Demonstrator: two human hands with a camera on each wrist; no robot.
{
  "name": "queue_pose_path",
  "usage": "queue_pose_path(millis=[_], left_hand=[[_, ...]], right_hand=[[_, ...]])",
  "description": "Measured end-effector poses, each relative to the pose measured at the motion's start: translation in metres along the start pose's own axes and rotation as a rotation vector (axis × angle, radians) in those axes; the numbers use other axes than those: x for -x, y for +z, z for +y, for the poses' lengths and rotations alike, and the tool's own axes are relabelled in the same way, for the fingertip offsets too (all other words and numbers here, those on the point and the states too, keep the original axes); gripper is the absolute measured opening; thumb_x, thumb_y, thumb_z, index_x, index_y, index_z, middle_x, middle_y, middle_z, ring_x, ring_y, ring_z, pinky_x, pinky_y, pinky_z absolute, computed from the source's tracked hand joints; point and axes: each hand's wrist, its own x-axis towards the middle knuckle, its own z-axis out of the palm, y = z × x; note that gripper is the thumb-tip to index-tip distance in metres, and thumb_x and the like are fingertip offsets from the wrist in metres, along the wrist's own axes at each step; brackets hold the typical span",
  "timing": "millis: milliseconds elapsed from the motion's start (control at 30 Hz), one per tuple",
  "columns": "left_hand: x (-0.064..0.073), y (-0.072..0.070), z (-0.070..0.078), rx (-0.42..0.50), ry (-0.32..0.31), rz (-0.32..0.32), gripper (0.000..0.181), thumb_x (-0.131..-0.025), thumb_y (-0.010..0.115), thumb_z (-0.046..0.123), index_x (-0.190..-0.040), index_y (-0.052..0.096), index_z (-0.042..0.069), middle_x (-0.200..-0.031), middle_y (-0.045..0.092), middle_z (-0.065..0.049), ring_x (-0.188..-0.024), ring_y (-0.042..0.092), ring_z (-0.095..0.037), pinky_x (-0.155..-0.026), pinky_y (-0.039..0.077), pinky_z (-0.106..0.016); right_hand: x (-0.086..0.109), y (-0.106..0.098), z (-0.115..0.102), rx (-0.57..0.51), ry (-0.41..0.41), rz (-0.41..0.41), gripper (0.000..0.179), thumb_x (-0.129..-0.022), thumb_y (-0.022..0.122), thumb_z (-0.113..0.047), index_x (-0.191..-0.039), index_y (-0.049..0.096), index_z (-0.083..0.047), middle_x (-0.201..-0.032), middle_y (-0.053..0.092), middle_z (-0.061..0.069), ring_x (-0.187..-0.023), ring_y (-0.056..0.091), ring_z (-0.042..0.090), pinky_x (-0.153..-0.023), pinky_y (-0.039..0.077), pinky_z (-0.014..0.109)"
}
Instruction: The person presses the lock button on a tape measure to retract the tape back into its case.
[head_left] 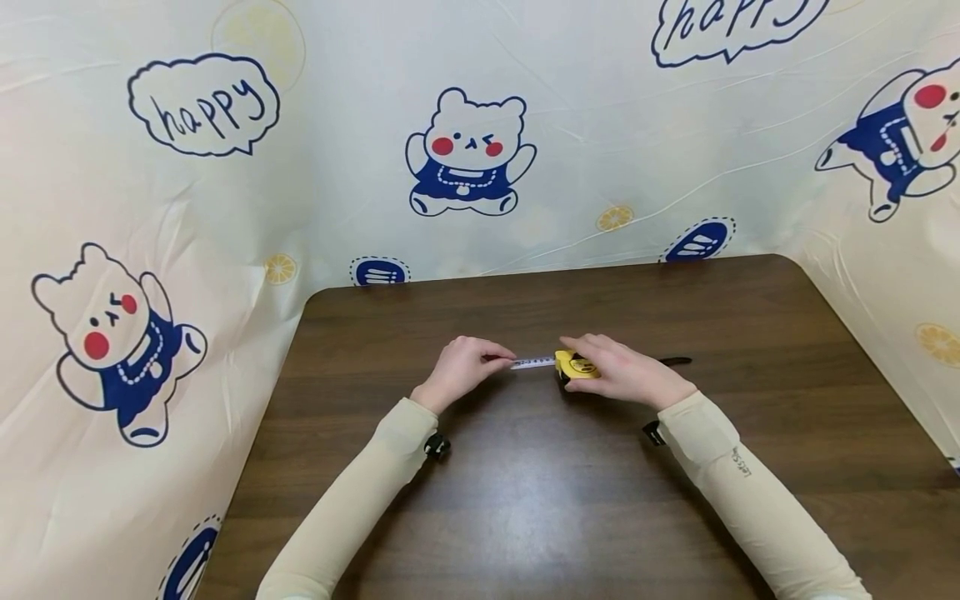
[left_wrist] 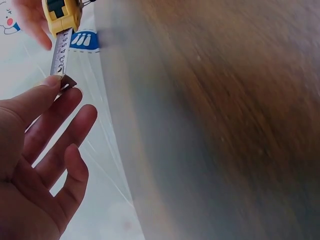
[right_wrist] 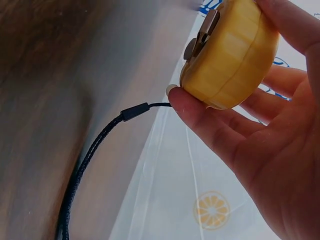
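A yellow and black tape measure is gripped by my right hand, thumb on one side of its case and fingers on the other. From its mouth a short length of white blade runs left. My left hand pinches the blade's end between thumb and forefinger, with the metal end hook showing at the fingertips in the left wrist view. Its other fingers are spread loosely. A black wrist strap trails from the case, and its tip shows beyond the right hand.
Both hands are over a dark brown wooden table with rounded far corners. A pale curtain printed with bears and lettering hangs behind it and along both sides.
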Motion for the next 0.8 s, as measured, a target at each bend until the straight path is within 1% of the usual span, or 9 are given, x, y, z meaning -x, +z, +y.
queue_pose_path(millis=[133, 267, 433, 633, 800], left_hand=[[-0.002, 0.003, 0.003, -0.003, 0.007, -0.007, 0.013, -0.097, 0.076, 0.026, -0.106, 0.084, 0.022, -0.101, 0.08, 0.006, -0.09, 0.073, -0.01, -0.082, 0.058, -0.035], [-0.004, 0.003, 0.006, -0.002, 0.005, -0.025, 0.014, -0.098, 0.075, 0.026, -0.108, 0.084, 0.021, -0.103, 0.08, 0.005, -0.092, 0.073, -0.01, -0.084, 0.058, -0.034], [-0.006, 0.004, 0.011, 0.003, 0.007, -0.048, 0.016, -0.098, 0.075, 0.024, -0.11, 0.083, 0.02, -0.106, 0.08, 0.004, -0.095, 0.074, -0.012, -0.087, 0.059, -0.036], [-0.01, 0.008, 0.014, -0.033, 0.032, -0.049, 0.016, -0.098, 0.075, 0.025, -0.11, 0.084, 0.02, -0.105, 0.08, 0.004, -0.096, 0.074, -0.013, -0.086, 0.059, -0.036], [-0.012, 0.012, 0.015, -0.028, 0.038, -0.041, 0.016, -0.097, 0.076, 0.025, -0.109, 0.084, 0.019, -0.104, 0.08, 0.004, -0.095, 0.074, -0.013, -0.084, 0.059, -0.035]], right_hand=[[-0.002, 0.002, -0.002, -0.001, -0.018, 0.006, 0.075, -0.097, 0.075, -0.04, -0.154, 0.047, -0.001, -0.137, 0.061, 0.015, -0.123, 0.058, 0.03, -0.106, 0.05, 0.05], [-0.003, 0.002, -0.003, 0.003, -0.034, 0.015, 0.074, -0.097, 0.075, -0.04, -0.154, 0.047, -0.001, -0.137, 0.062, 0.015, -0.123, 0.059, 0.029, -0.105, 0.05, 0.05], [-0.004, 0.003, -0.005, -0.005, -0.032, 0.009, 0.074, -0.097, 0.075, -0.041, -0.154, 0.048, -0.002, -0.137, 0.061, 0.015, -0.123, 0.059, 0.029, -0.105, 0.05, 0.049], [-0.006, 0.006, -0.007, 0.01, -0.055, 0.019, 0.073, -0.098, 0.074, -0.042, -0.153, 0.048, -0.001, -0.135, 0.062, 0.015, -0.119, 0.06, 0.028, -0.101, 0.052, 0.049], [-0.009, 0.009, -0.007, 0.016, -0.066, 0.02, 0.073, -0.097, 0.075, -0.041, -0.152, 0.049, -0.002, -0.134, 0.063, 0.014, -0.119, 0.06, 0.027, -0.101, 0.052, 0.048]])
